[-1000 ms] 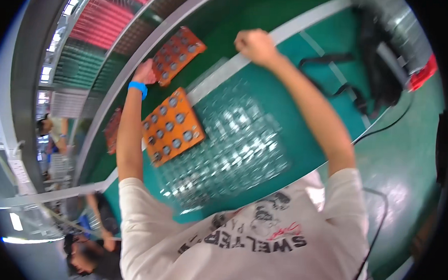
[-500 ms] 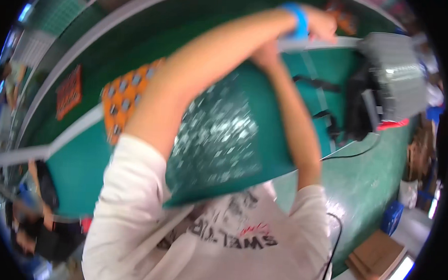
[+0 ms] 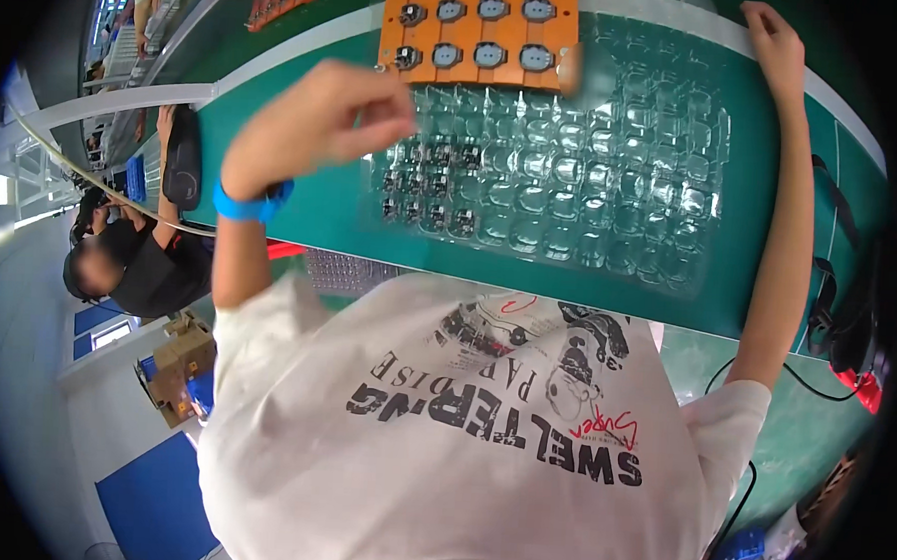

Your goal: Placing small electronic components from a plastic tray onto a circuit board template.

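"How are the left hand (image 3: 315,126) and right hand (image 3: 779,54) being held?"
"Half-curled, well apart; whether anything is being gripped cannot be told."
"Orange fixture plate (image 3: 471,27)?"
"Being seen at the blister tray's (image 3: 593,186) far-left side."

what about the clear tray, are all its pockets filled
No, the black parts sit only toward the left of the clear tray, and pockets at its right look empty.

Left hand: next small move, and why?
Probably lower the left hand toward the black parts in the clear tray: it appears close to them, while the right hand is farther off. Whether the left hand holds anything is unclear.
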`<state>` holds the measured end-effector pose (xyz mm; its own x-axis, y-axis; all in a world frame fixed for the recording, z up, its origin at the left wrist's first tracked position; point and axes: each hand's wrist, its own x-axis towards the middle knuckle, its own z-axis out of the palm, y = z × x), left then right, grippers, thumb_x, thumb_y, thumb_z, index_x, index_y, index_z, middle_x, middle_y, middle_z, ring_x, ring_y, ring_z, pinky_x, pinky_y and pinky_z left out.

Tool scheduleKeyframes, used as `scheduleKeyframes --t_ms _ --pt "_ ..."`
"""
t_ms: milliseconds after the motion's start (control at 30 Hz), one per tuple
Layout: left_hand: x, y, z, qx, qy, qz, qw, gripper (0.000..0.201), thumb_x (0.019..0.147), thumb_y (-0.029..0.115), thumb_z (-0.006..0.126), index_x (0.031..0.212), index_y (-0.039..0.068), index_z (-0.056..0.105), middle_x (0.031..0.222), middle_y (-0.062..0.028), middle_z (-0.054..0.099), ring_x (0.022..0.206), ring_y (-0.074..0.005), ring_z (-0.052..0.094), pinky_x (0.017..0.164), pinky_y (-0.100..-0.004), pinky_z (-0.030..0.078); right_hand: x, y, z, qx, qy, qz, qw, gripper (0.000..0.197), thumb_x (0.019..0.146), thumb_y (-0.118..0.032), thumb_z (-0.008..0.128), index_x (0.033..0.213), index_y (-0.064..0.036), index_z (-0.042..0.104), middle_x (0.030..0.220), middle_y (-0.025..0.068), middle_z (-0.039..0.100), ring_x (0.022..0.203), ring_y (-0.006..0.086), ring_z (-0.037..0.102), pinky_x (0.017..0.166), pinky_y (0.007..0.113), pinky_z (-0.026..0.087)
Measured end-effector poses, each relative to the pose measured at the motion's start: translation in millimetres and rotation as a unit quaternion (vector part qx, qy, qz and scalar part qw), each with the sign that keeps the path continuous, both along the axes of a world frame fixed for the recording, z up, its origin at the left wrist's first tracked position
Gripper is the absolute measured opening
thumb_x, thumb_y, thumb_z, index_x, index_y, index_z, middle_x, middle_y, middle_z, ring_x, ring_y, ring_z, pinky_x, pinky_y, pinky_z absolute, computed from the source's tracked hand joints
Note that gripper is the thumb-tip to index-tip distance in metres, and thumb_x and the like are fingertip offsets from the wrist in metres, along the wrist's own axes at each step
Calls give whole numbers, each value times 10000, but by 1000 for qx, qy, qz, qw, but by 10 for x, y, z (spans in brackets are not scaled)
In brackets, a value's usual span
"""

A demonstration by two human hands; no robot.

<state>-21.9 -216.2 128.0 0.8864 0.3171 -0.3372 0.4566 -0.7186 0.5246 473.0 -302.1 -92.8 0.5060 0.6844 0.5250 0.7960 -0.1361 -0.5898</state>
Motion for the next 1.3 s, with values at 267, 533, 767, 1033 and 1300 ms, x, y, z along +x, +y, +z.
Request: scheduleKeyframes --t_ms 267,533,767,1033,1300 --pt "-715 -449 -630 136 -12 191 972 239 783 98 754 1005 51 679 734 -83 578 650 -226 565 604 -353 470 149 100 -7 -101 -2 -13 995 287 973 -325 597 1133 -121 720 996 79 736 914 157 692 842 266 509" --pt "-883 -520 -983 170 -73 157 970 183 814 47 714 990 43 664 834 -108 600 714 -255 620 626 -378 491 23 157 -51 -97 -2 -18 995 276 969 -297 601 1117 -99 723 996 81 740 891 176 694 832 283 517" --pt "-560 -90 -850 183 -242 231 925 99 889 8 660 979 -7 622 928 -95 651 830 -212 650 673 -267 507 -70 173 -173 -72 22 -18 997 262 964 -273 604 1069 -65 724 926 97 733 841 180 694 789 293 522" --pt "196 190 -1040 273 -275 49 920 116 837 39 693 938 26 638 932 -108 647 895 -318 615 762 -399 483 101 58 -9 -46 57 24 997 263 963 -251 607 1074 -39 716 949 102 730 868 176 684 801 282 516" --pt "326 3 -839 283 -223 0 933 101 813 7 682 894 37 630 965 -88 624 890 -300 607 753 -397 474 138 -234 88 -67 83 29 994 268 962 -273 612 1091 -60 710 957 131 729 888 216 707 805 299 522"
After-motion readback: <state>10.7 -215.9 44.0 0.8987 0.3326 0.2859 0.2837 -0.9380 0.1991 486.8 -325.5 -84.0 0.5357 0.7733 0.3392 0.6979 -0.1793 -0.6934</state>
